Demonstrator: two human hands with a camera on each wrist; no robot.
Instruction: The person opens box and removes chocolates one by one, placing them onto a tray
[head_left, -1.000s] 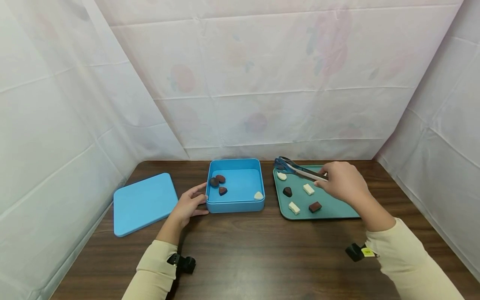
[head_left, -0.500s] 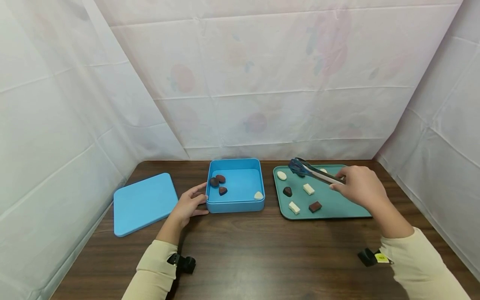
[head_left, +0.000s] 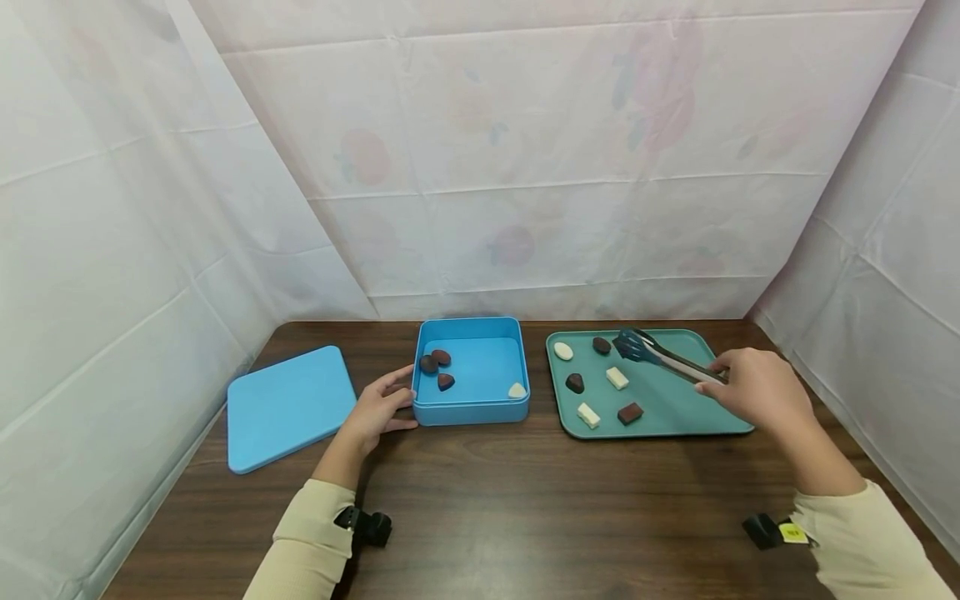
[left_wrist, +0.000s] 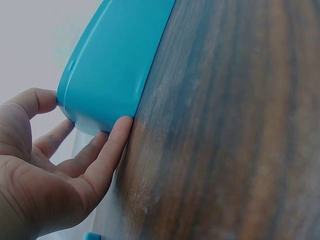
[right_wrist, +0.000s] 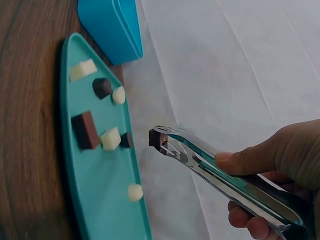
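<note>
This looks like a makeshift screened booth. Creased white fruit-printed sheets (head_left: 480, 125) flank a dark-brown, wood-grained bench (head_left: 555, 517).

At lower centre of the frame, the table (head_left: 555, 517) offers wide room for a hand. Between blue box (head_left: 471, 414) and green tray (head_left: 667, 417) there is only narrow passage. The left hand (head_left: 375, 412) obstructs the box's left side; at right, tongs (head_left: 686, 368) and right hand (head_left: 761, 387) obstruct from above. Behind, cloth (head_left: 540, 183) closes the way.

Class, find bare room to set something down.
Free: tabletop fronting the blue box and green tray; the box's middle, between dark chocolates and a white one; the tray's front, right of the brown block. Crowded: tray's left half.
</note>
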